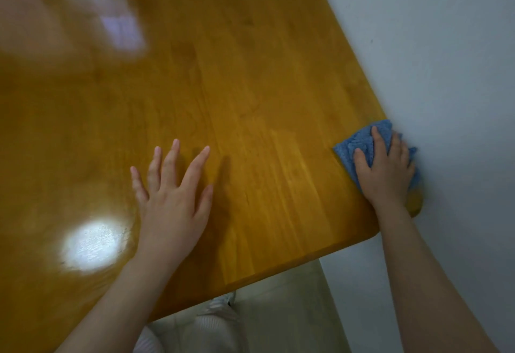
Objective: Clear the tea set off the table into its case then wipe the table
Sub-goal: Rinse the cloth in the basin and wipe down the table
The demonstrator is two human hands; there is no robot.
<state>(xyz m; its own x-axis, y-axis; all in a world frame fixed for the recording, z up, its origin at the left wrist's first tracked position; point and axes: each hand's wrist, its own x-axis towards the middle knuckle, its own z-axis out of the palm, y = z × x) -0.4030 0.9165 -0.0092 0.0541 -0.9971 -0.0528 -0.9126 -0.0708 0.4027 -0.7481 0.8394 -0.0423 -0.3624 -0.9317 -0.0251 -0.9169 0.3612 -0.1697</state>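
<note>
A glossy orange-brown wooden table (250, 88) fills most of the head view. My right hand (386, 171) presses a crumpled blue cloth (351, 149) flat against the table's right edge, close to the near right corner and beside the wall. My left hand (172, 194) rests palm down on the tabletop near the front edge, fingers spread, holding nothing. No tea set or case shows in this view.
A pale grey wall (446, 60) runs along the table's right side. Below the front edge lie a light floor (284, 311) and my shoe (220, 305). Bright light reflections (92, 244) sit on the tabletop at left.
</note>
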